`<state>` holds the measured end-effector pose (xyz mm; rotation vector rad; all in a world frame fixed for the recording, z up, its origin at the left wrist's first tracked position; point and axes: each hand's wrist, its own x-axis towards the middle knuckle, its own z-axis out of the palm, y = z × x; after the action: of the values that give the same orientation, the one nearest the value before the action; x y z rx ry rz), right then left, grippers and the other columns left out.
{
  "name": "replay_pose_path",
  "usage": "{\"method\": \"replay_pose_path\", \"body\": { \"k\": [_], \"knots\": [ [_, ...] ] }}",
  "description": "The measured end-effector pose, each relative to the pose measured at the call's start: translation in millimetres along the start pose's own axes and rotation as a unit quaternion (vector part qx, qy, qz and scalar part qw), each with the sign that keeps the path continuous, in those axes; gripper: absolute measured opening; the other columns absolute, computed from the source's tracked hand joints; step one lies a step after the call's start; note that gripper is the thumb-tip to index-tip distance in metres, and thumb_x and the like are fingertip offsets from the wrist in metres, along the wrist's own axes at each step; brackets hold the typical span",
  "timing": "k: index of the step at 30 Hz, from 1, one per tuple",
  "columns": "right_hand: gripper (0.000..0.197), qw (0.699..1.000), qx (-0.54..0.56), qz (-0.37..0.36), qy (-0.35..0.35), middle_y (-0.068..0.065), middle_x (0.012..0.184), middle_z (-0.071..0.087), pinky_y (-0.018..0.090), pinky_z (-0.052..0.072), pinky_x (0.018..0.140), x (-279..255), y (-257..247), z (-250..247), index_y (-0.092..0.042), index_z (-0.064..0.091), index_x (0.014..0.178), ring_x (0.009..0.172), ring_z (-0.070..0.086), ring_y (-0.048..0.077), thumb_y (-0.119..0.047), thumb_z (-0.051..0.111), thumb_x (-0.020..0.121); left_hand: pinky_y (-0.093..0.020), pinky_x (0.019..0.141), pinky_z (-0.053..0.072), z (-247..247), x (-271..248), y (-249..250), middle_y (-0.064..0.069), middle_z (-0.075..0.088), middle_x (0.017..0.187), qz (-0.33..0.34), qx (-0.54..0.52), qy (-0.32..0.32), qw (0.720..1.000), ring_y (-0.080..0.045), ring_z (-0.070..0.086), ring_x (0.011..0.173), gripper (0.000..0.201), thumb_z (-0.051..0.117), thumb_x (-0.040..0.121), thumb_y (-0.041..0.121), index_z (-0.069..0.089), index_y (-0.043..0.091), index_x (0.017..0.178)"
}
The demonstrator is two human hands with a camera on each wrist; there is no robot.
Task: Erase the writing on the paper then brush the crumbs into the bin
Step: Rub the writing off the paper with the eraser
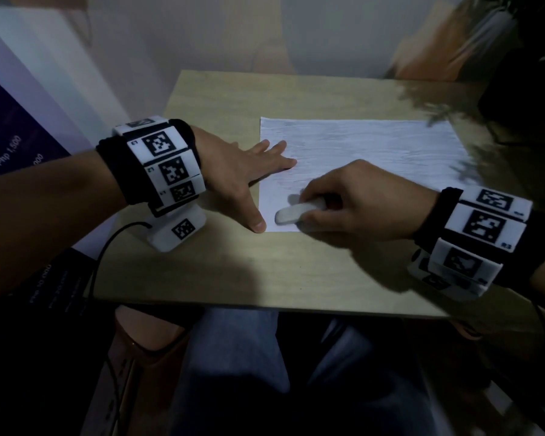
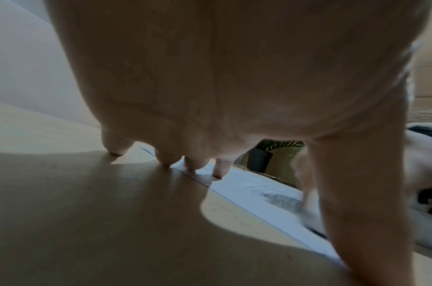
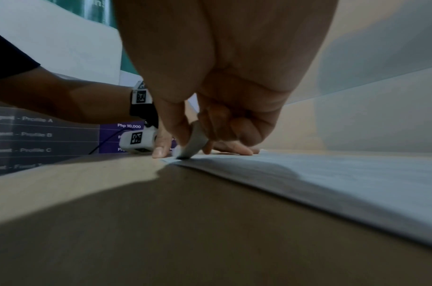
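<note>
A white sheet of paper [image 1: 368,152] lies on the wooden table [image 1: 221,265]; its writing is too faint to read. My left hand [image 1: 249,174] lies flat with spread fingers [image 2: 193,162] pressing the paper's left edge [image 2: 237,185], thumb at the near-left corner. My right hand [image 1: 353,199] pinches a long white eraser [image 1: 291,214] between thumb and fingers, its tip touching the paper near that corner. In the right wrist view the eraser [image 3: 194,143] meets the paper [image 3: 332,178] right beside the left thumb [image 3: 161,149]. No bin is in view.
A dark potted plant [image 1: 523,77] stands at the table's far right; its pot [image 2: 259,159] shows past my fingers. A purple printed board [image 1: 10,143] stands left of the table. A black cable [image 1: 107,247] runs off the left wrist unit. My knees are under the near edge.
</note>
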<state>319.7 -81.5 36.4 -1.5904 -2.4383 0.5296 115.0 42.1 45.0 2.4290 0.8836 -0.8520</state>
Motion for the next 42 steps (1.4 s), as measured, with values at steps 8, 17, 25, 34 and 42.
{"method": "replay_pose_path", "body": {
  "k": [8,17,25,34,42],
  "knots": [
    [0.032,1.0,-0.007,0.014,0.003,-0.005,0.076,0.067,0.035,0.05,0.07,4.3,0.3,2.4,-0.02,0.072,0.098,0.068,0.058,0.011,-0.05,0.059,0.092,-0.048,0.125,-0.012,-0.1,0.2,-1.1,0.02,-0.034,0.161,0.003,-0.004,-0.003,1.0,0.0,-0.032,0.147,0.132,0.076,0.069,0.075,-0.018,0.046,0.157],
    [0.051,0.998,-0.032,0.005,0.049,-0.004,0.076,0.069,0.035,0.049,0.068,11.4,-3.6,1.4,-0.021,0.071,0.098,0.07,0.061,0.017,-0.065,0.047,0.088,-0.048,0.125,-0.012,0.9,0.8,-3.1,0.021,-0.034,0.161,0.005,-0.01,-0.007,1.0,0.0,-0.032,0.146,0.136,0.07,0.058,0.081,-0.018,0.048,0.156],
    [0.02,1.0,0.003,-0.005,0.012,-0.015,0.069,0.059,0.018,0.038,0.061,9.1,-7.5,-3.2,-0.025,0.069,0.101,0.063,0.054,0.001,-0.042,0.065,0.091,-0.049,0.124,-0.013,3.1,-1.7,6.4,0.01,-0.035,0.163,-0.005,0.025,0.01,1.0,-0.009,-0.03,0.15,0.123,0.063,0.076,0.078,-0.021,0.039,0.158],
    [0.035,0.999,0.028,0.01,0.014,-0.011,0.067,0.061,0.017,0.04,0.06,1.8,-3.2,-6.9,-0.026,0.071,0.093,0.064,0.056,0.004,-0.059,0.066,0.083,-0.05,0.125,-0.012,2.6,-3.6,9.1,0.011,-0.034,0.163,-0.012,0.025,0.012,1.0,-0.008,-0.029,0.15,0.122,0.066,0.079,0.073,-0.019,0.037,0.159],
    [0.03,0.999,0.048,-0.016,-0.002,-0.01,0.061,0.059,0.015,0.037,0.057,-4.7,-3.6,-7.8,-0.027,0.072,0.09,0.061,0.055,0.008,-0.057,0.068,0.084,-0.05,0.125,-0.012,3.0,-2.7,8.1,0.012,-0.035,0.163,-0.01,0.029,0.011,0.999,-0.008,-0.029,0.15,0.122,0.065,0.078,0.075,-0.02,0.038,0.158]
  ]
}}
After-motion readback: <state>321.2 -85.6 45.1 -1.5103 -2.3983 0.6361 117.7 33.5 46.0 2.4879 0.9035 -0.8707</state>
